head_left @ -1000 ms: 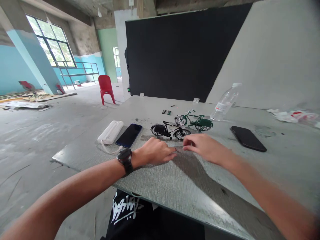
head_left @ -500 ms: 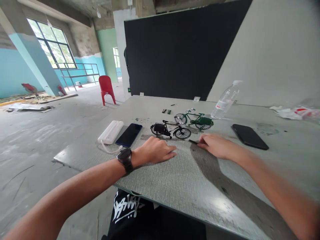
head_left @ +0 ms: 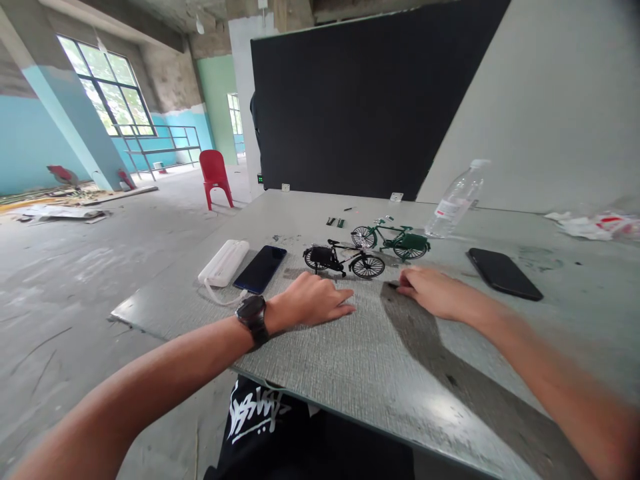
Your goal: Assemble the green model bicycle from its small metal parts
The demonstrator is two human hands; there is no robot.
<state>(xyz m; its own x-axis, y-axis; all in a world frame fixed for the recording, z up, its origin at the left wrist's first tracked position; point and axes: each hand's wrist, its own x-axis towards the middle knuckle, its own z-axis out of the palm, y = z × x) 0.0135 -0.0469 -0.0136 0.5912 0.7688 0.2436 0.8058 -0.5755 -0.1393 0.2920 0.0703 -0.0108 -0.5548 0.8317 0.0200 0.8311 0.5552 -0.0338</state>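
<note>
A black model bicycle [head_left: 345, 259] stands on the grey table [head_left: 320, 347], and a green model bicycle [head_left: 393, 239] stands just behind it. My left hand [head_left: 313, 300], with a dark watch on its wrist, rests on the table in front of the black bicycle, its fingers apart and nothing in them. To the right, my right hand [head_left: 427, 290] has its thumb and fingers pinched at a small dark piece [head_left: 393, 286], most of which is hidden by the fingers.
At left lie a white power bank [head_left: 223, 262] with a cable and a blue phone [head_left: 260, 269]. Small parts [head_left: 335, 222] lie behind the bicycles. A clear bottle [head_left: 455, 200], a black phone [head_left: 504, 273] and crumpled plastic [head_left: 595, 223] are at right.
Less of the small dark piece sticks out from my right hand's fingers. My left hand stays nearly in place. The whole view has shifted slightly.
</note>
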